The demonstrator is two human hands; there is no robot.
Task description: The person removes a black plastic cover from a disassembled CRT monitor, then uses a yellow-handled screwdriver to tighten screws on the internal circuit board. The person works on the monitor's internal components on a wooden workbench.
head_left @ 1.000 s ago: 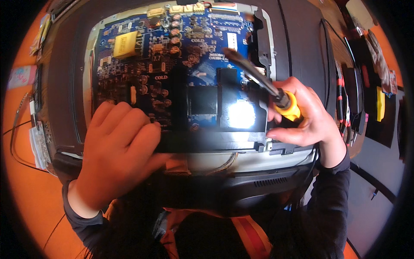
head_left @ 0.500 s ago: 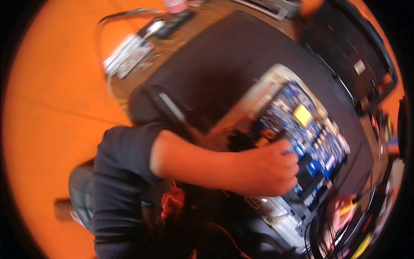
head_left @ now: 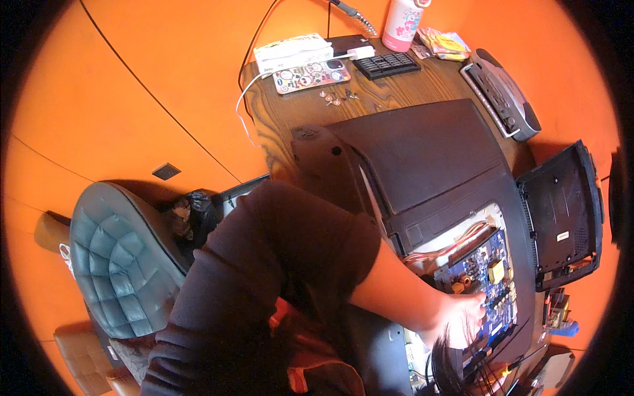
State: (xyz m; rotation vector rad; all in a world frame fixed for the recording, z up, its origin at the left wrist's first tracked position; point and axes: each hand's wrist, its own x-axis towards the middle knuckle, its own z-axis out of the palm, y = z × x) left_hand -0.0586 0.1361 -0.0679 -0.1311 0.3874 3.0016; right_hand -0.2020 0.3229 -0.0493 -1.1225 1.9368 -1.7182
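Note:
A large dark plastic casing [head_left: 422, 152], like the back of a television, lies on the table with a blue circuit board [head_left: 505, 247] exposed in its opening. A yellow block-shaped component [head_left: 496, 271] stands on the board, and reddish-brown wires [head_left: 456, 243] run beside it. My left hand [head_left: 459, 321] rests over the board with fingers curled together; what they hold, if anything, is hidden. Strands of dark hair hang across it. At the lower right, partly behind the hair, my right hand [head_left: 500, 381] grips a yellow-handled screwdriver [head_left: 507, 369] with a thin shaft.
A black plastic cover [head_left: 561, 224] leans at the right, near a grey device [head_left: 502, 96]. Toward the back are a phone [head_left: 312, 77], a white box [head_left: 292, 53], small screws [head_left: 335, 99], a black grille [head_left: 387, 65] and a pink-white bottle [head_left: 403, 26]. A green chair [head_left: 122, 257] stands left.
The view has turned and sharpened, bringing more of the table's back and the chair into sight. My left hand stays over the circuit board, fingers still curled; my right keeps the screwdriver.

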